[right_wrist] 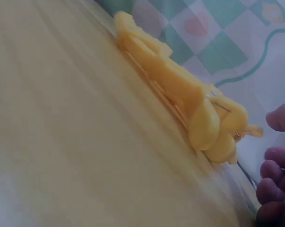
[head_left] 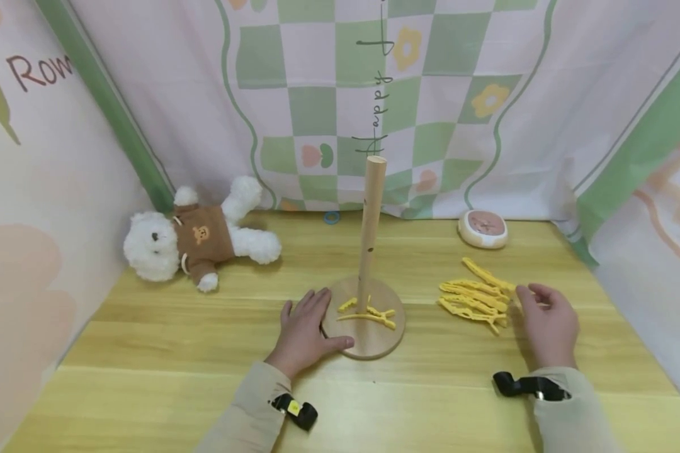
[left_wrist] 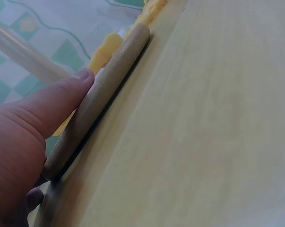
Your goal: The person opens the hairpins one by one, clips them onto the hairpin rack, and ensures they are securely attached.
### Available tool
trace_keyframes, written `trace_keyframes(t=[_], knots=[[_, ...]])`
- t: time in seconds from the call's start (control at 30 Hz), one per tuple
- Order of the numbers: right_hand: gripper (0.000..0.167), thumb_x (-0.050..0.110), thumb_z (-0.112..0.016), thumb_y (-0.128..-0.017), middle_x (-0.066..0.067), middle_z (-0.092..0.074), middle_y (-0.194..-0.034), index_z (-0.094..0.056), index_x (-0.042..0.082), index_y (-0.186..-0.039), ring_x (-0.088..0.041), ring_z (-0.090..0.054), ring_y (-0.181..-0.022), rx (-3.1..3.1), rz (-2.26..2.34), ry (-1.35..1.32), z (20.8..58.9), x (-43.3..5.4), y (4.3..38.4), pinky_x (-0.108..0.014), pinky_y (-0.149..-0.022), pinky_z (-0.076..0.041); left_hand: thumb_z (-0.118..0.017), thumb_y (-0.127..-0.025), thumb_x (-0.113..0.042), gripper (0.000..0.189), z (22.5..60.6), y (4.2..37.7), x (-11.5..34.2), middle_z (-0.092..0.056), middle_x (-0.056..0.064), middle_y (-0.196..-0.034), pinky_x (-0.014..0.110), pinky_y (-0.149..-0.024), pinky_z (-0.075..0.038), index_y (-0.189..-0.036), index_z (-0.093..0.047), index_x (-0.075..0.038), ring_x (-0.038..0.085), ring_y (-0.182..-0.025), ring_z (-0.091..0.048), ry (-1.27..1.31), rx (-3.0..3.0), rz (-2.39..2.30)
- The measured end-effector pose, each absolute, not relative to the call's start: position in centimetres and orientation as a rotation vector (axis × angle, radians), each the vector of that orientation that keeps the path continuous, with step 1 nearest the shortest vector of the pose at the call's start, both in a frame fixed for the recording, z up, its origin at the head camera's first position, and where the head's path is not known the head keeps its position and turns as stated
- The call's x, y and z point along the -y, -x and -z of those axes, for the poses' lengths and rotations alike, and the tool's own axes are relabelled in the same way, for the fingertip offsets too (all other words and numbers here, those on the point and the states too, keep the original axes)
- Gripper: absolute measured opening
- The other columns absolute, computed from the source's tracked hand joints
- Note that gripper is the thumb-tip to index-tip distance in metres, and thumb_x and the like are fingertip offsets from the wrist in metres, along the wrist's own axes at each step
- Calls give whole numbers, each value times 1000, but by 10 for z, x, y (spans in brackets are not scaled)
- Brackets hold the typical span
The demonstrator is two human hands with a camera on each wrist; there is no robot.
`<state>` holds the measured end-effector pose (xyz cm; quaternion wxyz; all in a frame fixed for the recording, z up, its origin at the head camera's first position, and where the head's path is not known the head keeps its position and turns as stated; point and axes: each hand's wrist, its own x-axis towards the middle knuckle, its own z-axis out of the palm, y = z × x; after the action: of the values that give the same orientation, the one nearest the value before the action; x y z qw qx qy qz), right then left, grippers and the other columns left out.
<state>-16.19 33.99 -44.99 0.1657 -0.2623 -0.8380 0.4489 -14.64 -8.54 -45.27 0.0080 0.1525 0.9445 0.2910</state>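
My left hand (head_left: 306, 330) holds the left rim of a round wooden base (head_left: 388, 343), its thumb lying on the top near the front edge. A wooden post (head_left: 372, 220) with small dark holes rises upright from this base. Yellow branch-shaped pieces (head_left: 374, 319) lie on the base around the foot of the post. My right hand (head_left: 549, 324) is just right of a group of several similar yellow pieces (head_left: 473, 299) on the table. In the right wrist view its fingertips (right_wrist: 271, 189) are loosely bent, apart from the yellow pieces (right_wrist: 180, 85), with nothing between thumb and fingers.
A white plush dog (head_left: 204, 236) in a brown top lies at the back left. A small white-and-pink clock (head_left: 483, 228) sits at the back right. A blue ring (head_left: 331, 218) lies by the patterned curtain (head_left: 311, 113) behind the wooden table (head_left: 164, 352).
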Motion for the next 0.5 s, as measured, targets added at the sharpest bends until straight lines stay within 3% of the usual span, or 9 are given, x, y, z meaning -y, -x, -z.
trace_keyframes(t=[0.2, 0.43, 0.5], knots=[[60, 57, -60, -94, -11, -68, -115, -69, 6, -125, -20, -57, -100, 2569, -1140, 646, 448, -348, 170, -33, -82, -40, -76, -75, -66, 108, 453, 147, 85, -35, 9, -161, 66, -116, -7, -156, -35, -7, 34, -149, -26, -476, -2945, -902], [56, 52, -58, -98, -20, -67, -118, -71, 2, -119, -26, -57, -100, 2647, -1106, 521, 449, -348, 172, -36, -78, -39, -77, -76, -65, 107, 452, 147, 85, -35, 9, -161, 66, -116, -6, -156, -35, -7, 34, -149, -26, -467, -2947, -898], [56, 51, -59, -97, -20, -66, -126, -71, 0, -117, -31, -59, -110, 2651, -1146, 519, 448, -347, 171, -41, -86, -42, -77, -76, -65, 107, 452, 147, 85, -35, 9, -161, 66, -116, -7, -156, -35, -8, 34, -149, -26, -467, -2947, -887]])
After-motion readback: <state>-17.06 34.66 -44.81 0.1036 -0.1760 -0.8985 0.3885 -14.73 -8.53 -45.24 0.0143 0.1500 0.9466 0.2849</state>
